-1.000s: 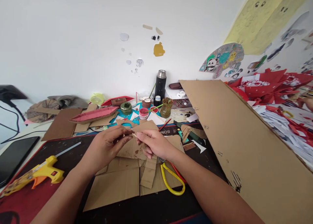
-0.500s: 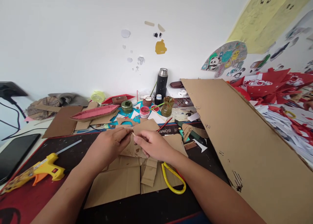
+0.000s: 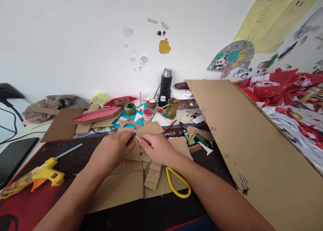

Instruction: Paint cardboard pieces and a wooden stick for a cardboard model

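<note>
My left hand [image 3: 114, 146] and my right hand [image 3: 158, 148] meet above pieces of cardboard in the middle of the desk. Between their fingertips runs a short, thin pale stick [image 3: 136, 137]. The right thumb and fingers pinch one end. Closed left fingers are at its other end, mostly hiding that tip. Below the hands lie a flat cardboard sheet [image 3: 123, 187] and a small folded cardboard strip [image 3: 152, 177]. Beside my right wrist rests a yellow loop-shaped handle [image 3: 178, 190], its other end hidden under the hand.
A yellow glue gun [image 3: 47, 173] lies left, near a black phone [image 3: 17, 160]. Behind are a pink-lined cardboard boat [image 3: 96, 115], paint jars [image 3: 148, 113] and a black thermos [image 3: 165, 84]. A large cardboard panel [image 3: 252, 130] leans across the right. Farther right, another person's hand [image 3: 318, 106] shows.
Both hands stay together on the stick, with only a slight shift of the fingers; more of the stick shows between them. The whole view has shifted a little.
</note>
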A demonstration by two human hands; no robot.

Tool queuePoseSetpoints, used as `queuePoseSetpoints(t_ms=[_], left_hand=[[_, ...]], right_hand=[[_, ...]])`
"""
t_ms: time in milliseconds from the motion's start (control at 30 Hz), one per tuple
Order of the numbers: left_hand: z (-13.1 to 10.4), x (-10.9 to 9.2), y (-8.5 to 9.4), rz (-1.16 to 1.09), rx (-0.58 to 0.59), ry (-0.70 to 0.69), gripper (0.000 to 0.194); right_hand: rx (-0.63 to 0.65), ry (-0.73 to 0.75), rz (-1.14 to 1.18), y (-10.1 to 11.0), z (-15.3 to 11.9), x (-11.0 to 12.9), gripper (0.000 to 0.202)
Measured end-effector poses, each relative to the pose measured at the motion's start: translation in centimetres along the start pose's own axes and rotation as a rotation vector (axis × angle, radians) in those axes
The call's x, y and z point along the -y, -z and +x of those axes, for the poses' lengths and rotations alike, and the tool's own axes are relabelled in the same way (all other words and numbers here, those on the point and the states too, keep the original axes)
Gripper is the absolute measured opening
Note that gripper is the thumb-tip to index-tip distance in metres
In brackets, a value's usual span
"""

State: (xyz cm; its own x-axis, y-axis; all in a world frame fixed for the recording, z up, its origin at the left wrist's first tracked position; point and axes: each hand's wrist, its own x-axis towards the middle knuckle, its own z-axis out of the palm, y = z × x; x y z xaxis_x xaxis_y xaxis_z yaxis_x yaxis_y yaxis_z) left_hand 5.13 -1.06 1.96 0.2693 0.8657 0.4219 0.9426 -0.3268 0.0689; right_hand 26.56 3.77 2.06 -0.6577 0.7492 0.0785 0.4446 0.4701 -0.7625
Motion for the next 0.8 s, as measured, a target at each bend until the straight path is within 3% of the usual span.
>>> queuePoseSetpoints(t_ms=[133, 267, 333, 433, 800], left_hand=[[0.1, 1.4, 0.4, -0.008, -0.013, 0.186, 0.035], [0.1, 2.2, 1.5, -0.370, -0.021, 0.301, 0.031], [0.1, 1.9, 1.9, -0.564, -0.015, 0.281, 0.031], [0.2, 1.0, 2.1, -0.662, -0.022, 0.217, 0.030], [0.0, 0.6, 1.8, -0.500, -0.039, 0.100, 0.026]], right_hand=[[0.001, 0.002, 0.112, 0.1, -0.1, 0.0, 0.034], [0.013, -0.040, 0.270, 0.1, -0.3, 0.3, 0.034], [0.009, -0.074, 0.312, 0.1, -0.4, 0.4, 0.034], [0.010, -0.112, 0.357, 0.1, -0.3, 0.3, 0.035], [0.014, -0.134, 0.400, -0.3, 0.1, -0.4, 0.035]])
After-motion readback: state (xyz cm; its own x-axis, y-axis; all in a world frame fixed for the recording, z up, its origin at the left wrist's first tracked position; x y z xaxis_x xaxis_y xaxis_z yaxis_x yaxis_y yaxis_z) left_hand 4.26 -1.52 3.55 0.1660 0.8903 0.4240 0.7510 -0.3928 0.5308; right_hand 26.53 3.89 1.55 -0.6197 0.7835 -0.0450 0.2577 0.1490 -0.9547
